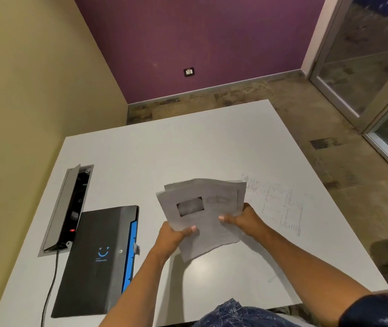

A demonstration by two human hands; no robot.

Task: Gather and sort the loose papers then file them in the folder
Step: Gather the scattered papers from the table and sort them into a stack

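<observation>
- White table [188, 149] is set near an olive wall, with bare surface toward its far edge.
- Loose papers [202, 215] are held above the table's middle, gripped by the left hand [174, 237] and right hand [242, 219], thumbs pinching on top.
- Black folder [96, 258] lies closed near the near-left corner, beside an open cable hatch [70, 208].

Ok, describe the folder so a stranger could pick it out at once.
Start at the white table and go to its left side, beside the open cable hatch. The folder lies flat there, apart from the papers held in both hands. It alone is black, with a blue edge and a small blue smile logo.
</observation>
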